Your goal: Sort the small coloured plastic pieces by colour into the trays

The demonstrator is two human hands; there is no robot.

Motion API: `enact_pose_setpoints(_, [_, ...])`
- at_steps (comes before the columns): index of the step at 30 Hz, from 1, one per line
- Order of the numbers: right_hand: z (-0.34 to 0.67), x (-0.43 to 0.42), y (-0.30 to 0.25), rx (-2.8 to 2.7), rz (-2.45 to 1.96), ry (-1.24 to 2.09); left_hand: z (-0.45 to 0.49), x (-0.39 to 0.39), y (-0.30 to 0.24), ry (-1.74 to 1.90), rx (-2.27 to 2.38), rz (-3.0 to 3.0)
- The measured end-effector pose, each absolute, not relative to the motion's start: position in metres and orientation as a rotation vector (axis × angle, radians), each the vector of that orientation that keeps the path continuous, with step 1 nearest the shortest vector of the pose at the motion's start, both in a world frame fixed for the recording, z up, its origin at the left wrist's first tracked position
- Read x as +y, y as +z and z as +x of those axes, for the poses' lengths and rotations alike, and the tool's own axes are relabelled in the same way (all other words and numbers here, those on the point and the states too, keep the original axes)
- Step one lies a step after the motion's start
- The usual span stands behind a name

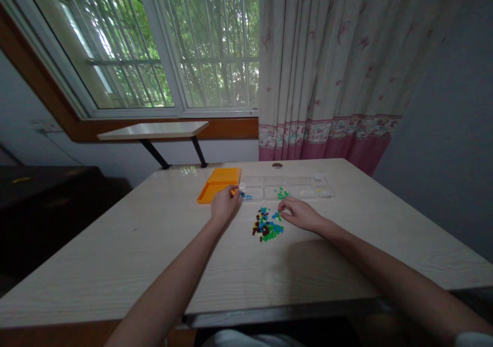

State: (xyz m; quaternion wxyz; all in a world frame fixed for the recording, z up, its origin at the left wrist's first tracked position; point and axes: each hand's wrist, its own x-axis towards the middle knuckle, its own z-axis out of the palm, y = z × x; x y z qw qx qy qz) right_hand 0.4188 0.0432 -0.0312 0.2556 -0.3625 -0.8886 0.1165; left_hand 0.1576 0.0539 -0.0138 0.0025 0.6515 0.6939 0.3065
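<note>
My left hand [224,204] is at the left end of a clear divided plastic box [263,193], its fingertips pinched together. Small blue pieces [247,196] lie in the compartment beside those fingertips; whatever is in the pinch is too small to make out. My right hand [302,214] is low over the table in front of the box, thumb and forefinger curled close together at a few blue and green pieces [276,216]. Nearer to me is a loose pile of small brown, blue, green and yellow pieces [265,229]. Green pieces [282,193] sit in a middle compartment.
An orange plastic tray [225,175] lies left of the clear box, partly behind my left hand. A small raised shelf [154,130] on black legs stands at the table's back left. A dark oval spot [277,165] is at the back edge, before the curtain [308,80].
</note>
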Motion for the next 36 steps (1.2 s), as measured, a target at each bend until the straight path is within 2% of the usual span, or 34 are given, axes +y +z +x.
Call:
enact_pose_setpoints(6, [0.419, 0.043, -0.03, -2.424, -0.976, 0.302, 0.16, 0.05, -0.014, 0.985, 2.036, 2.143])
enact_pose_setpoints(18, [0.419, 0.044, -0.031, -2.435, -0.98, 0.315, 0.203, 0.016, -0.007, 0.706, 1.409, 2.535])
enact_pose_setpoints(36, [0.411, 0.029, -0.022, -2.322, -0.702, 0.059, 0.216, 0.02, -0.018, 0.903, 1.139, 1.808])
